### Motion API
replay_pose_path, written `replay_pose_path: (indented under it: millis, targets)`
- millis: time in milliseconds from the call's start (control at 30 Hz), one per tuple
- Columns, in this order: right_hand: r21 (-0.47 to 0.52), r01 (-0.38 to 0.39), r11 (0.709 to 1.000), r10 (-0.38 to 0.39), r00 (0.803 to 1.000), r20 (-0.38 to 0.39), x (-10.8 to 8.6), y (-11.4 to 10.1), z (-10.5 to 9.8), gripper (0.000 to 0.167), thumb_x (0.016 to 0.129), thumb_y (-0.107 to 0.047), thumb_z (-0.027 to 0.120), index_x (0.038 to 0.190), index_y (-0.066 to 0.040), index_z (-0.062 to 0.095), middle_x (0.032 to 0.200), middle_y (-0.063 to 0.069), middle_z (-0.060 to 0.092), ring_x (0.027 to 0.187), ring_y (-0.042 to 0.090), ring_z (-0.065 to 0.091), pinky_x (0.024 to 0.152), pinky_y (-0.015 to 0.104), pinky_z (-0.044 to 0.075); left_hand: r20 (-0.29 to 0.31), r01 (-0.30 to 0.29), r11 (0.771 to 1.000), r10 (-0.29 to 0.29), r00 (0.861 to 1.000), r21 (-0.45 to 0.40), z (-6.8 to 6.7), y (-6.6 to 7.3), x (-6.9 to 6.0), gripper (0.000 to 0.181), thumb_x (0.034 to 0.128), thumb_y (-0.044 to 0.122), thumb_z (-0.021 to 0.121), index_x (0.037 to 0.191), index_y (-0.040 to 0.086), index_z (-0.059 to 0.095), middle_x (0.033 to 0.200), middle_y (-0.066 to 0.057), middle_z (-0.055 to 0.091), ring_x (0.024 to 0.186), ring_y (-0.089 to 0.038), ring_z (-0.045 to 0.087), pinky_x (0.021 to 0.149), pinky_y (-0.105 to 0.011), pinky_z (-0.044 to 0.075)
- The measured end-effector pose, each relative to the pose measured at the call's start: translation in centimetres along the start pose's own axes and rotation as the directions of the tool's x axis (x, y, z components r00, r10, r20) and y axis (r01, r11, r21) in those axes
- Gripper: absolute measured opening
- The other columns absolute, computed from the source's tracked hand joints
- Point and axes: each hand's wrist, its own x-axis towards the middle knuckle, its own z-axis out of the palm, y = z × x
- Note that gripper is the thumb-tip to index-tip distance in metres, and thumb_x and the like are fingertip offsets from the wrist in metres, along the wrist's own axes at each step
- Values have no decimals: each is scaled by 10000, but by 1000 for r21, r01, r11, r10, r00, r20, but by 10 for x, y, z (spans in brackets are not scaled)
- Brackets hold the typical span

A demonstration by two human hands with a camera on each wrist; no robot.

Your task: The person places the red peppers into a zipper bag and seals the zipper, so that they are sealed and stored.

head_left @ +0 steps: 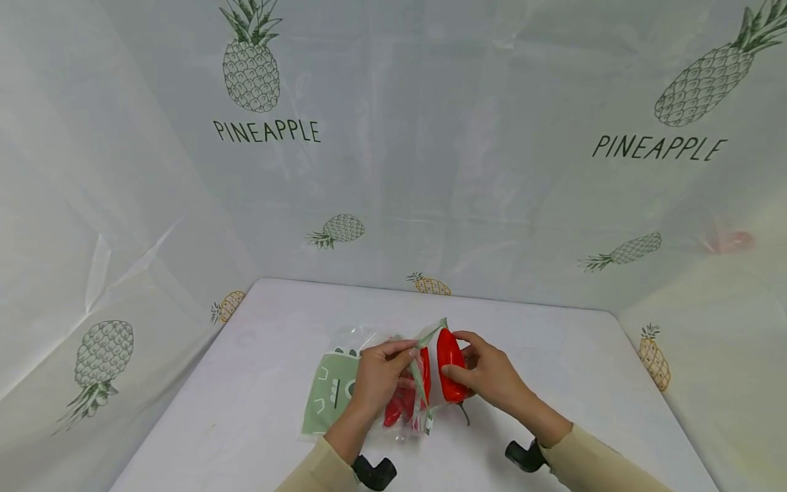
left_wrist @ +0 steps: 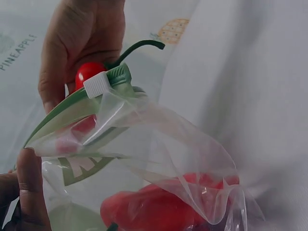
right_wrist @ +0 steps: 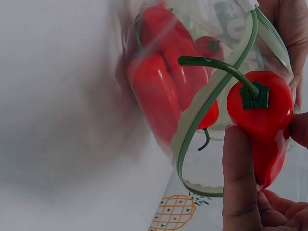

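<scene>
Looks partway along: already has at least three peppers (right_wrist: pixel 154 89) inside the clear bag (right_wrist: pixel 199 102), with one more pepper (head_left: pixel 451 365) just outside its opening, gripped between fingers and thumb of the right hand (head_left: pixel 494 372). Pinches the green rim (left_wrist: pixel 62 114) with the left hand (head_left: pixel 381 372), holding it open. Leaves, by the look of it, at least that outer one to deal with; cannot tell whether going in or coming out, nor give an exact count. Works over a white table (head_left: pixel 529 324). Sits enclosed by pale, creased sheeting (head_left: pixel 430 137) printed with pineapples (head_left: pixel 252 75), with a blurred red patch (head_left: pixel 730 241) at right
</scene>
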Motion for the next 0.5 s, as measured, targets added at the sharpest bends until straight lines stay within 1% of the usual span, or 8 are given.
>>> replay_pose_path:
  millis: [100,233,300,400,500]
  targets:
    - [22,-8,1000,8,1000,11,2,-1,3,701,867,-252,868,1473,-98,551,1007,58,703,850,176,674,588,303,650,11,-10,1000,11,1000,-6,1,1,-1,245,1005,177,737,1227,89,793,1021,-106,711,702,-138,691,638,-293,660]
    - [51,-24,998,23,1000,14,5,-3,6,680,885,-262,858,1471,-90,560,978,61,688,826,178,668,581,304,645,20,-19,1000,19,1000,-15,4,0,-2,230,996,153,745,1209,89,802,959,-107,702,668,-134,665,618,-288,654]
    - [70,-33,997,32,999,13,7,-5,7,675,888,-266,857,1468,-83,562,971,69,677,815,182,664,580,311,647,23,-24,1000,24,999,-6,5,0,-3,228,993,153,750,1207,100,805,935,-103,699,657,-132,654,613,-283,651]
    - [128,-56,990,55,998,12,9,-7,9,670,896,-263,853,1465,-67,560,973,92,671,794,190,672,581,334,655,34,-26,1000,26,999,4,8,0,-6,231,991,159,755,1211,108,806,950,-100,704,646,-134,653,611,-282,650]
    - [209,-82,974,83,997,2,11,-9,12,656,915,-233,831,1474,-45,544,988,123,667,769,194,691,581,365,661,53,-22,1000,22,998,0,11,0,-9,239,992,156,753,1222,111,802,997,-100,724,644,-137,664,614,-279,649]
